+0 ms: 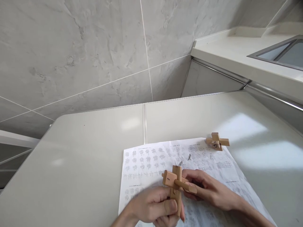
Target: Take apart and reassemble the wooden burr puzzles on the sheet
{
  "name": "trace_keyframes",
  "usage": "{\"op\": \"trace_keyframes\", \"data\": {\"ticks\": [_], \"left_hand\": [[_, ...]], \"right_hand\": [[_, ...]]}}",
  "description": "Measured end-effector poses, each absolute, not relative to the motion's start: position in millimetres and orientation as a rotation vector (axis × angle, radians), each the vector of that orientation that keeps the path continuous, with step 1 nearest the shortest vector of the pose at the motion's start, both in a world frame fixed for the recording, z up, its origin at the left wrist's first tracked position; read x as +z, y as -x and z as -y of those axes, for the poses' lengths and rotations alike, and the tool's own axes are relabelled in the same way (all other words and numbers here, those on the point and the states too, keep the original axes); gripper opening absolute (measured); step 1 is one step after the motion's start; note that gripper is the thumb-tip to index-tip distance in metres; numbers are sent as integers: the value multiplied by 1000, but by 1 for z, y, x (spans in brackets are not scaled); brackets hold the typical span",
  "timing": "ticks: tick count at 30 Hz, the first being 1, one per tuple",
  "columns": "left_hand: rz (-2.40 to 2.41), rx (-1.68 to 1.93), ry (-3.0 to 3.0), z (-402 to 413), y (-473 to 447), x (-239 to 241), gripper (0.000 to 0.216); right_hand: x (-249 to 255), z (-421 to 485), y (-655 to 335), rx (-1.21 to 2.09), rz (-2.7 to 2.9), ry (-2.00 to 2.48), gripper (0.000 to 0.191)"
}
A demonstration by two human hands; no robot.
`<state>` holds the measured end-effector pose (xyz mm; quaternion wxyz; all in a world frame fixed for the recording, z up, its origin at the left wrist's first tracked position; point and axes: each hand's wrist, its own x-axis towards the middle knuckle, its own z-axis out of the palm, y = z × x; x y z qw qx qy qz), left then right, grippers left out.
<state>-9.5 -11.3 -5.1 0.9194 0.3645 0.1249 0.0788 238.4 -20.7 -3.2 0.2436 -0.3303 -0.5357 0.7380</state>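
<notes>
Both hands hold a cross-shaped group of interlocking wooden puzzle pieces [170,179] above a printed paper sheet [132,180]. My left hand [155,206] is closed round the lower end of the upright notched bar, thumb across its front. My right hand [204,189] pinches the slanting pieces from the right, its thumb near the end of a thin rod. A dark mark shows on the block at the left of the group. The undersides of the pieces and several fingertips are hidden.
Another assembled wooden cross puzzle [217,142] stands at the paper's upper right corner, with dark marks on it. Two small grey scraps [189,157] lie on the sheet. Beneath is a pale table [94,164] with a seam; a white counter [220,50] juts out at right.
</notes>
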Motion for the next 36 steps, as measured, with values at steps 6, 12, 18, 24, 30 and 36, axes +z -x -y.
{"op": "trace_keyframes", "data": {"ticks": [6, 12, 18, 24, 30, 36], "left_hand": [[-240, 180, -763, 13, 11, -10, 51], [-246, 172, -734, 9, 13, -3, 49], [-242, 194, -622, 9, 11, -2, 47], [-267, 334, -582, 8, 9, -9, 52], [-402, 341, -617, 6, 7, -4, 42], [-462, 359, -604, 8, 5, -2, 37]], "right_hand": [[-1, 23, -236, 2020, 1466, 848, 48], [-3, 30, -233, 2122, 1356, 813, 46], [-8, 28, -241, 2170, 1353, 833, 42], [-7, 24, -239, 2126, 1243, 777, 42], [-15, 19, -239, 1931, 799, 992, 42], [-22, 10, -241, 1843, 497, 1023, 41]]}}
